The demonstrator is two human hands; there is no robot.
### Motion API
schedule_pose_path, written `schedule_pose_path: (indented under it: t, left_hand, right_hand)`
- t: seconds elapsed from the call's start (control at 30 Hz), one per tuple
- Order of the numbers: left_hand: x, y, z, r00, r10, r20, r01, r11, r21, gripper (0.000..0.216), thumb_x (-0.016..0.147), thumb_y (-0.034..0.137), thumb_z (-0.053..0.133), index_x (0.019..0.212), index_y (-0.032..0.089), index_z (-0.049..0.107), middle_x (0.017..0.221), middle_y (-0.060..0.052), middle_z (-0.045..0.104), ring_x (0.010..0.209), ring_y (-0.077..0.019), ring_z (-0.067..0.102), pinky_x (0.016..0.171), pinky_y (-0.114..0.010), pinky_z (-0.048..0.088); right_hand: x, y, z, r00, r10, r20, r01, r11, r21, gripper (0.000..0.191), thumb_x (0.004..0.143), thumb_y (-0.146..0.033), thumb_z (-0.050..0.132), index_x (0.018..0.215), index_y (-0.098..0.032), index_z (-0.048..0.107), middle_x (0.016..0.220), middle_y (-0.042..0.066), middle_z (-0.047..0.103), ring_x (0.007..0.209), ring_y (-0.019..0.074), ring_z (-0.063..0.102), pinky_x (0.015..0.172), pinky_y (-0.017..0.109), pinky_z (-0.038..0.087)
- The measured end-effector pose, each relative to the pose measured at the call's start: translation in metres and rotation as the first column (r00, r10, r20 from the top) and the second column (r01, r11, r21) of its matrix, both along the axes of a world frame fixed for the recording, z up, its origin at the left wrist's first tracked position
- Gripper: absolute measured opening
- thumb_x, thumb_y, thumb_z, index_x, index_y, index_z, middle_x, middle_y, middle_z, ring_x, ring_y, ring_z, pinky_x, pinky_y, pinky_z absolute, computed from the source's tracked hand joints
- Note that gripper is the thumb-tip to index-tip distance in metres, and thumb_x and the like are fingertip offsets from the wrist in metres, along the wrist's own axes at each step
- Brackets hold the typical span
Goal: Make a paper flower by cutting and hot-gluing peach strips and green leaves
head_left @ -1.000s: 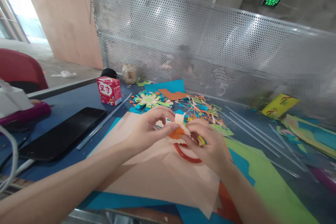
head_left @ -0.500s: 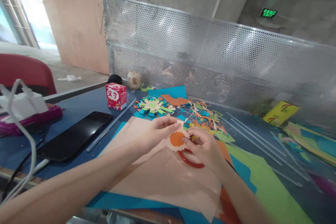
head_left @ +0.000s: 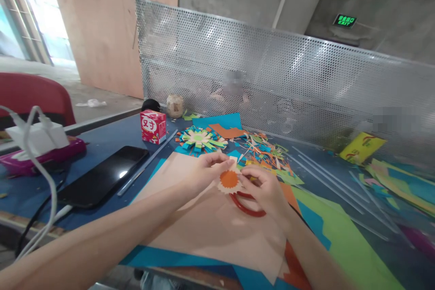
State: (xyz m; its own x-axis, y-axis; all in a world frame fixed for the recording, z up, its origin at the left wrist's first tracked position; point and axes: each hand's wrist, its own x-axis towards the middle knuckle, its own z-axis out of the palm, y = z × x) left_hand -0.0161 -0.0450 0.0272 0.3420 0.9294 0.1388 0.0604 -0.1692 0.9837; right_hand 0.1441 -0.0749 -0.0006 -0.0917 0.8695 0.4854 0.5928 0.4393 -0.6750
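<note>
A blue paper sheet [head_left: 176, 256] lies close to the front edge of the table [head_left: 102, 133], with a broad peach paper sheet [head_left: 204, 226] on top. Above that sheet, the left hand [head_left: 209, 170] pinches the upper left of a tooth-edged paper disc [head_left: 229, 179], cream with an orange centre; the right hand [head_left: 265, 188] is narrowed on its right rim. A light fingertip hold should spare the fine teeth from creasing, and facing the disc upward helps in judging whether its centre sits true. A red curved handle [head_left: 246, 211] lies just below the right fingers, so that wrist is best lifted when shifting. The flat peach sheet gives level working room between the forearms; leftward, a smartphone [head_left: 105, 176] limits sweep. Beyond are a fringed paper flower [head_left: 200, 139], paper scraps [head_left: 263, 147] and a perforated metal screen [head_left: 217, 36].
</note>
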Motion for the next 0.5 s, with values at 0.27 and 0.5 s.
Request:
schedule_pose_path:
  t: [0.27,0.5]
  left_hand:
    - [-0.0001,-0.0029,0.0019,0.999,-0.029,0.018,0.031,0.996,-0.079,0.025,0.067,0.039,0.059,0.06,0.015,0.058,0.052,0.005,0.049,0.05,-0.0079,0.043,0.049,-0.02,0.035]
    - [0.0006,0.0005,-0.0047,0.998,-0.05,-0.028,0.05,0.998,-0.027,0.018,0.063,0.031,0.063,0.068,0.014,0.059,0.062,0.002,0.058,0.059,-0.0114,0.052,0.054,-0.021,0.04]
  right_hand:
    - [0.0013,-0.0012,0.0013,1.0,0.012,0.002,-0.012,0.996,-0.084,0.018,0.081,-0.03,0.045,0.071,-0.018,0.055,0.07,0.001,0.056,0.064,0.0137,0.053,0.057,0.024,0.043]
    - [0.0003,-0.0023,0.004,1.0,0.013,-0.012,-0.014,0.997,-0.079,0.02,0.08,-0.032,0.045,0.07,-0.018,0.055,0.068,0.001,0.055,0.061,0.0127,0.051,0.053,0.022,0.04]
